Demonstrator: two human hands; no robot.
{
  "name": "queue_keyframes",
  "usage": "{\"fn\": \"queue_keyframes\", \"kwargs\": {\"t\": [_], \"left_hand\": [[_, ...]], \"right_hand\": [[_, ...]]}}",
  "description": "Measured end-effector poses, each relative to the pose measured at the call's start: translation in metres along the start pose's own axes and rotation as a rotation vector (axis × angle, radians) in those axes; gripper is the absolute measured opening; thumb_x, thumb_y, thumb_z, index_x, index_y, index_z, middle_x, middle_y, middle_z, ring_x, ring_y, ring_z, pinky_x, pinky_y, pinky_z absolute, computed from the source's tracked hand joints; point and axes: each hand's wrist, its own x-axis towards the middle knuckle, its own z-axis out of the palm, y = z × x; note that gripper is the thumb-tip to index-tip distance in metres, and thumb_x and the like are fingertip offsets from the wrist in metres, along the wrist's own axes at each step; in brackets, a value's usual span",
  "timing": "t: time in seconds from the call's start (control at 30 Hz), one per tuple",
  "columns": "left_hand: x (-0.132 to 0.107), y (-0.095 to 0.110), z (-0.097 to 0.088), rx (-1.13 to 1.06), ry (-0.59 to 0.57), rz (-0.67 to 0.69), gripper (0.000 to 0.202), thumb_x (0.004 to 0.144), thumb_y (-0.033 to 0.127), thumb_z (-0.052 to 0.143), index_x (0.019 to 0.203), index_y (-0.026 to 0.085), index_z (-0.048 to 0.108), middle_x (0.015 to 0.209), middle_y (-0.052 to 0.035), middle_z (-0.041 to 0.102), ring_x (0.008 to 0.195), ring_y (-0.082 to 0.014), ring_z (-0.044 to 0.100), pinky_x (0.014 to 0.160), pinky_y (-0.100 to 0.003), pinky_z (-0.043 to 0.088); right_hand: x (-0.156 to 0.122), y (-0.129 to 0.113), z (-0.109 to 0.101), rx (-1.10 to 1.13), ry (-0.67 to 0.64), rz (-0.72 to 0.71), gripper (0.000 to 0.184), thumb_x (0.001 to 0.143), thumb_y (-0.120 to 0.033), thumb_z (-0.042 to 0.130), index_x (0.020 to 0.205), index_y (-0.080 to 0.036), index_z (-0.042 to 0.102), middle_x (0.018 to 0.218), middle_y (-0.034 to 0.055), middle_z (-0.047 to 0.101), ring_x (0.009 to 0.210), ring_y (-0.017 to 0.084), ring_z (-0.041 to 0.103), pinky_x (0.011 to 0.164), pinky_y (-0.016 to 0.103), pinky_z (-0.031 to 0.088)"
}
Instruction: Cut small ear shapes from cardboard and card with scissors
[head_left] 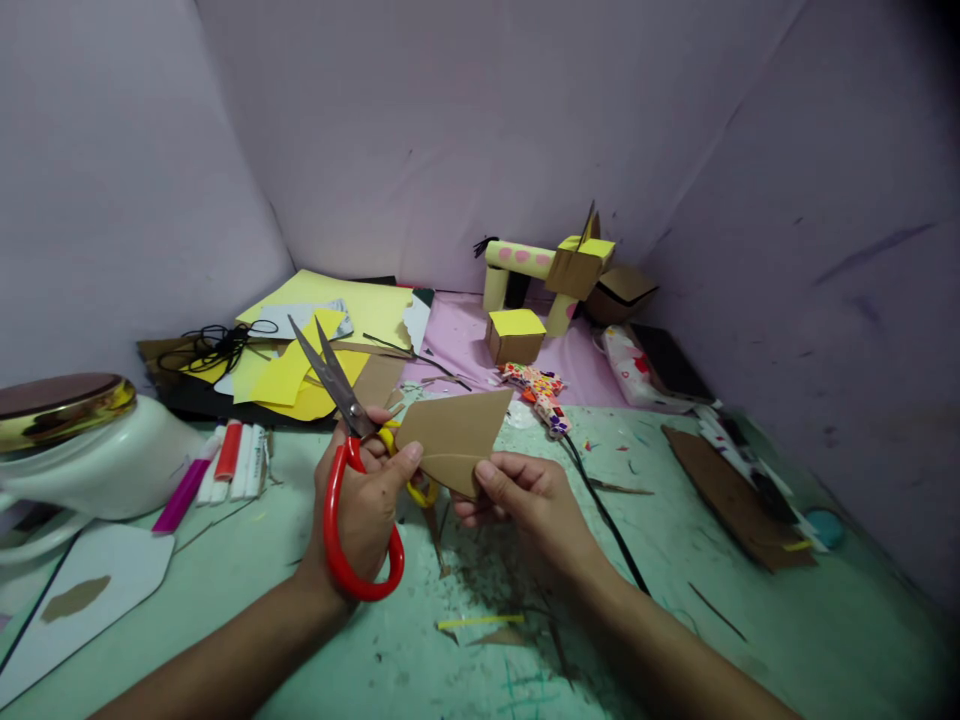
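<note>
A cut piece of brown cardboard (456, 432) is held up between both hands over the table. My left hand (361, 505) pinches its left edge, and a pair of red-handled scissors (346, 395) rests in the same hand, blades parted and pointing up and away. With thumb and fingers, my right hand (517, 492) grips the lower right corner of the cardboard. Behind and below the piece, yellow scissors handles (421, 488) show in part; their blades point down toward the table.
Yellow paper sheets (300, 370) and black cord (221, 345) lie at the back left. At the back stand a cardboard animal figure (525, 258) and a small box (516, 338). Markers (232, 462) and a white pot (142, 450) are left; a phone (670, 360) lies right.
</note>
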Motion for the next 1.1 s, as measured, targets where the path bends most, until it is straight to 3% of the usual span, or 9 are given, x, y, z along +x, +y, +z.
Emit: {"fn": "queue_keyframes", "kwargs": {"t": [0.2, 0.47, 0.63, 0.73, 0.87, 1.1], "left_hand": [[0.0009, 0.0016, 0.0023, -0.018, 0.0, -0.011, 0.036, 0.062, 0.022, 0.073, 0.09, 0.021, 0.051, 0.059, 0.0095, 0.047, 0.051, -0.0076, 0.049, 0.052, -0.019, 0.044], [0.0006, 0.0011, 0.0011, -0.001, 0.004, -0.019, 0.037, 0.062, 0.022, 0.074, 0.09, 0.021, 0.051, 0.058, 0.0096, 0.047, 0.052, -0.0085, 0.051, 0.052, -0.02, 0.043], [-0.0012, 0.0025, 0.0036, -0.071, -0.081, -0.045, 0.043, 0.061, 0.026, 0.075, 0.094, 0.021, 0.048, 0.058, 0.0089, 0.054, 0.048, -0.0108, 0.055, 0.05, -0.022, 0.045], [-0.0027, 0.0011, 0.0045, -0.098, -0.169, -0.065, 0.046, 0.062, 0.024, 0.076, 0.097, 0.021, 0.047, 0.073, 0.0033, 0.063, 0.06, -0.014, 0.06, 0.056, -0.025, 0.048], [-0.004, -0.0029, 0.0034, -0.091, -0.246, -0.039, 0.044, 0.067, 0.021, 0.074, 0.103, 0.021, 0.05, 0.089, -0.0011, 0.066, 0.087, -0.0185, 0.062, 0.078, -0.031, 0.049], [-0.0053, -0.0014, 0.0018, -0.015, -0.174, -0.018, 0.044, 0.066, 0.019, 0.074, 0.105, 0.021, 0.054, 0.086, 0.0004, 0.067, 0.09, -0.02, 0.062, 0.08, -0.031, 0.049]], "right_hand": [[-0.0003, -0.0023, 0.0032, -0.006, 0.013, 0.019, 0.035, 0.056, -0.046, 0.077, 0.056, -0.014, 0.062, 0.055, -0.0001, 0.063, 0.049, 0.014, 0.063, 0.049, 0.024, 0.051], [0.0003, -0.002, 0.0027, -0.013, 0.032, 0.022, 0.034, 0.054, -0.045, 0.078, 0.061, -0.014, 0.066, 0.056, 0.0001, 0.064, 0.048, 0.014, 0.063, 0.05, 0.024, 0.052], [-0.0002, -0.0025, 0.0015, 0.018, 0.051, 0.009, 0.032, 0.055, -0.042, 0.078, 0.062, -0.013, 0.068, 0.054, 0.0003, 0.063, 0.047, 0.013, 0.062, 0.048, 0.023, 0.051], [-0.0006, -0.0019, 0.0015, 0.052, 0.044, 0.017, 0.029, 0.055, -0.039, 0.078, 0.062, -0.013, 0.068, 0.053, -0.0003, 0.062, 0.047, 0.012, 0.061, 0.048, 0.022, 0.051], [-0.0007, 0.0013, 0.0026, 0.064, 0.015, 0.016, 0.029, 0.058, -0.04, 0.077, 0.062, -0.013, 0.067, 0.055, -0.0007, 0.062, 0.047, 0.012, 0.062, 0.048, 0.022, 0.05], [-0.0018, 0.004, 0.0032, 0.035, -0.013, 0.004, 0.029, 0.06, -0.041, 0.076, 0.059, -0.014, 0.065, 0.054, -0.0011, 0.062, 0.048, 0.013, 0.063, 0.05, 0.023, 0.051]]}}
